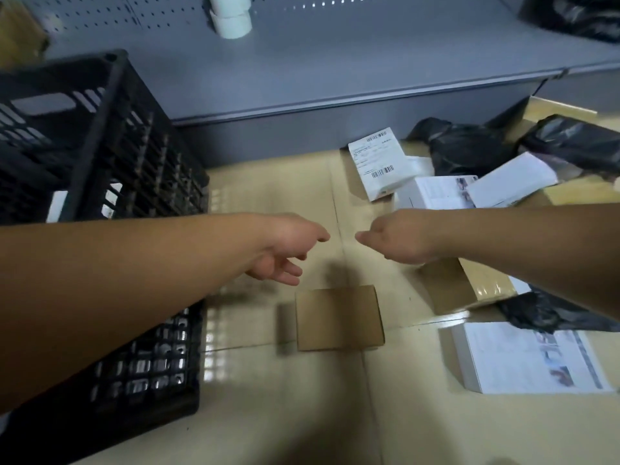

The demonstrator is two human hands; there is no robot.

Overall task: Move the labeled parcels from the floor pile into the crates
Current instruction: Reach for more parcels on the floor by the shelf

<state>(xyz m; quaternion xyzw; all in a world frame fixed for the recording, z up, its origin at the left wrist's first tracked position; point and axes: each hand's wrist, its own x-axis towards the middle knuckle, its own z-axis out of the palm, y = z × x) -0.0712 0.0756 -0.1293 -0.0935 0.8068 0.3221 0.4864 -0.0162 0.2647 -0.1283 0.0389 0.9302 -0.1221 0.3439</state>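
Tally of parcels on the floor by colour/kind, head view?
Brown boxes: 2 — small cardboard box, larger brown box
White parcels: 4 —
Black bags: 3 —
Total: 9

No legible text anywhere. White parcel (377, 162) by the grey shelf base: shipping label with two barcodes and small print, too blurred to read. White box (530, 357) at lower right and white box (436, 193) in the pile: printed sheets, unreadable.
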